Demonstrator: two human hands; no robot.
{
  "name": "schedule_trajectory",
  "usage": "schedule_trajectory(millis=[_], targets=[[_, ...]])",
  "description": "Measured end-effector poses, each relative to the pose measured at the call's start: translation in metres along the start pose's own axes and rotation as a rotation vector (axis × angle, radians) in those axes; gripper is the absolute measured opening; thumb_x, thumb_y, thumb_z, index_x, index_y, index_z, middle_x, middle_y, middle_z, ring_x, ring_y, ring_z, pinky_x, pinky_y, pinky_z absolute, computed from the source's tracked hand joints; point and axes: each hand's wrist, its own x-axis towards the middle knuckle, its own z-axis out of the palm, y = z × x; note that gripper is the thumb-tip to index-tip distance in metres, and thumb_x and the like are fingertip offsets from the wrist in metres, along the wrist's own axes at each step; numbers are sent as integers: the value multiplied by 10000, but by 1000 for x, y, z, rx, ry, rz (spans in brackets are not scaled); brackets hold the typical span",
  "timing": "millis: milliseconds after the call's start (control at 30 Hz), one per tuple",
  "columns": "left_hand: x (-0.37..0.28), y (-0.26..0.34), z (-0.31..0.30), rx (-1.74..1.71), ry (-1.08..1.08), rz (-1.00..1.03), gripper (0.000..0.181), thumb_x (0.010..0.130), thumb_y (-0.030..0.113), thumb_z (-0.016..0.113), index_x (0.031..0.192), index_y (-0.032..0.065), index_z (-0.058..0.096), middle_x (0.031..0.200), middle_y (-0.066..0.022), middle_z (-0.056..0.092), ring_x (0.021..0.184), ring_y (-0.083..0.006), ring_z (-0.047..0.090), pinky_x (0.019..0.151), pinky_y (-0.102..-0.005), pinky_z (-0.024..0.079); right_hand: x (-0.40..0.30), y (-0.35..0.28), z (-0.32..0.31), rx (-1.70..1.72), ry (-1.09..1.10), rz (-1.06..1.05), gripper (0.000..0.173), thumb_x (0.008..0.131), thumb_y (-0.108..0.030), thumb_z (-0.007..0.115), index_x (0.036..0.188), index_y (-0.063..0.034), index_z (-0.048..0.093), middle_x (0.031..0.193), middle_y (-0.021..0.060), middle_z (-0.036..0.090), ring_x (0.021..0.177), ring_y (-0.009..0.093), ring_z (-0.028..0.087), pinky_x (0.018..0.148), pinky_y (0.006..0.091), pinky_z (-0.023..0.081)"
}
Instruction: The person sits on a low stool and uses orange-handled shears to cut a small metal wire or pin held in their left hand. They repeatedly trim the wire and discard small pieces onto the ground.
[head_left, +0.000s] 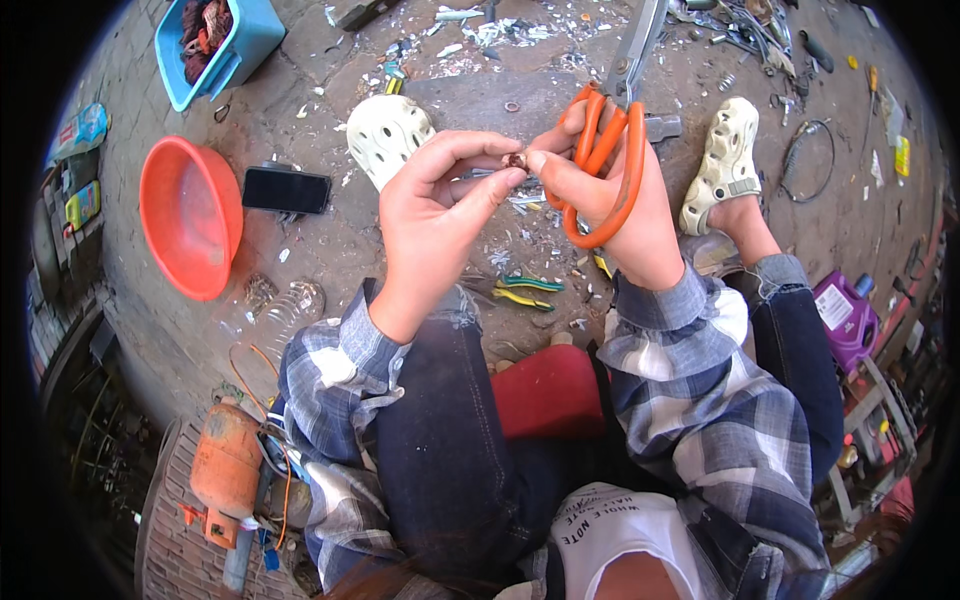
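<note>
Between my two hands is a small reddish-brown piece (514, 160), perhaps metal, too small to identify. The thumb and fingers of my left hand (454, 199) pinch it from the left. My right hand (611, 195) touches its other side with the thumb tip. Large shears with orange handles (634, 176) hang over the right hand's fingers, their metal blades pointing up and away. Below the hands, pliers with green and yellow handles (529, 283) lie on the ground. Partly behind the right hand is a metal hammer-like head (663, 127).
An orange-red basin (225, 195), a black phone (286, 190) and a blue bin (255, 41) with dark red material stand or lie at left. Clear plastic bottles (292, 307) are nearer. Scraps litter the ground (480, 82). A purple jug (847, 319) is at right.
</note>
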Motion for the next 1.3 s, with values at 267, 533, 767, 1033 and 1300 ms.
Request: schedule_trajectory(millis=[267, 533, 767, 1033, 1300], targets=[[0, 0, -1, -167, 139, 19, 211, 834, -91, 622, 1041, -54, 604, 983, -125, 653, 875, -176, 654, 813, -298, 542, -9, 4, 6, -236, 138, -98, 413, 761, -175, 775, 973, -7, 464, 833, 50, 581, 733, 110, 559, 626, 254, 459], [2, 4, -3, -159, 283, 56, 242, 834, -110, 607, 1068, -63, 567, 1011, -128, 643, 947, -178, 639, 836, -286, 534, -19, 13, 7, -897, 8, -353, 649, 598, -331, 843, 988, 36, 475, 945, 178, 509, 890, 346, 517, 780, 420, 436], [-2, 3, -6, -36, 270, 79, 235, 837, -127, 575, 1063, -63, 568, 1035, -118, 637, 975, -161, 628, 816, -258, 520, -19, 10, 11, -991, -20, -346, 710, 594, -347, 849, 1040, 64, 480, 955, 175, 514, 918, 351, 525, 802, 423, 442], [-3, 6, -5, 32, 297, 107, 219, 835, -136, 566, 1044, -70, 563, 1051, -114, 624, 973, -158, 628, 797, -250, 528, -17, 10, 10, -1009, -34, -392, 714, 610, -376, 841, 1047, 58, 481, 953, 166, 508, 910, 348, 528, 796, 419, 442], [-4, 8, -5, 85, 298, 112, 230, 834, -140, 561, 1054, -77, 539, 1061, -130, 617, 973, -176, 632, 801, -263, 539, -19, 11, 10, -1029, -51, -304, 720, 632, -411, 829, 1052, 45, 462, 950, 163, 505, 845, 346, 564, 692, 416, 480]])
